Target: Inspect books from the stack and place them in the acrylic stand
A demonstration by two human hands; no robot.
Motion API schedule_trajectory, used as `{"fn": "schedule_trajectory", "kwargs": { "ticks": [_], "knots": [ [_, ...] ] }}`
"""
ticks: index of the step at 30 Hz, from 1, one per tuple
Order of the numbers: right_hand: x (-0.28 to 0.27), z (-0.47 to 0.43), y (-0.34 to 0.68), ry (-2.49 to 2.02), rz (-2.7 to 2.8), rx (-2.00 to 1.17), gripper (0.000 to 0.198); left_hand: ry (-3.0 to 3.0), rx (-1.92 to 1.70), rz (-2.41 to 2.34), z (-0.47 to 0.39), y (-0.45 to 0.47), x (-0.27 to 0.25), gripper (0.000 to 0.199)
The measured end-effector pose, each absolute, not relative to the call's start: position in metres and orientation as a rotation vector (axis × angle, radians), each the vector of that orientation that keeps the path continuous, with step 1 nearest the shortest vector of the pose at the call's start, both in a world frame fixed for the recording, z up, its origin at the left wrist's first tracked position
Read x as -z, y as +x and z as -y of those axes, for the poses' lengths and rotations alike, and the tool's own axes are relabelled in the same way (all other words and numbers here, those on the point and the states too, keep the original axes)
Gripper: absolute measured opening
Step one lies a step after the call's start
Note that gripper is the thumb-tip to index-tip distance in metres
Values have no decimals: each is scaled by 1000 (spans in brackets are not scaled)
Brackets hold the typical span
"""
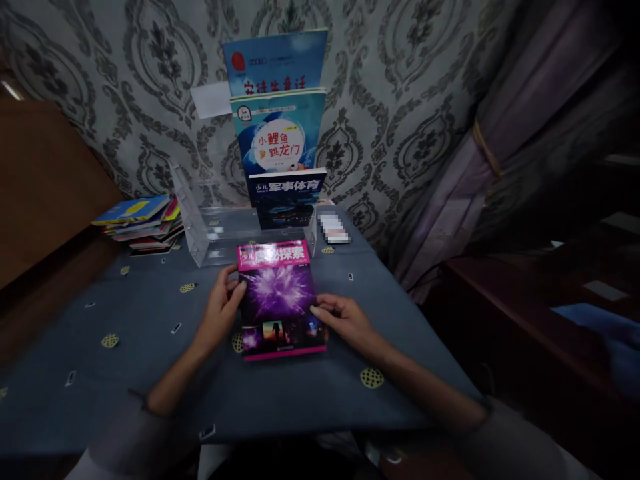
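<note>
Between my two hands is a book (pixel 280 293) with a pink and purple cover, its front facing up toward me. My left hand (pixel 220 307) grips its left edge, thumb on the cover and fingers behind. On the right edge my right hand (pixel 347 323) holds it the same way, lower down. Just beyond stands a clear acrylic display rack (pixel 193 220) with stepped tiers. Its right side bears a dark blue book (pixel 287 200), a teal book (pixel 280 130) above that, and a blue book (pixel 280 60) at the top.
A stack of books (pixel 145 223) lies at the table's left back. Right of the rack rests a small blurred-out item (pixel 334 228). The blue patterned tablecloth (pixel 150 360) covers the table. Patterned wallpaper (pixel 415 47) rises behind, and a tied curtain (pixel 450 173) hangs at right.
</note>
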State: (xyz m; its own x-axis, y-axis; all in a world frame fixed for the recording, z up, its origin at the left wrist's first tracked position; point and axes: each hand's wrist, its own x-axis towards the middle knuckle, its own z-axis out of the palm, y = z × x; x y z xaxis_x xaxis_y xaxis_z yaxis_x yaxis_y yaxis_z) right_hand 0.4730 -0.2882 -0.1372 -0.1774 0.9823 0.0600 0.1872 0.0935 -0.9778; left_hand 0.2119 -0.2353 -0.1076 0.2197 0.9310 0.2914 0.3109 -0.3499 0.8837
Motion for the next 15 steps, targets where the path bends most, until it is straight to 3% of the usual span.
{"fn": "schedule_trajectory", "kwargs": {
  "ticks": [5, 8, 15],
  "knots": [
    [145, 290, 475, -1573, 1712, -755, 16, 2370, -746, -1485, 230, 195, 138, 26],
    [144, 289, 473, -1558, 1863, -609, 10, 2560, -668, -1478, 232, 196, 145, 26],
    [152, 270, 461, -1402, 2151, -359, 38, 2608, -544, -1549, 225, 198, 149, 43]
  ]
}}
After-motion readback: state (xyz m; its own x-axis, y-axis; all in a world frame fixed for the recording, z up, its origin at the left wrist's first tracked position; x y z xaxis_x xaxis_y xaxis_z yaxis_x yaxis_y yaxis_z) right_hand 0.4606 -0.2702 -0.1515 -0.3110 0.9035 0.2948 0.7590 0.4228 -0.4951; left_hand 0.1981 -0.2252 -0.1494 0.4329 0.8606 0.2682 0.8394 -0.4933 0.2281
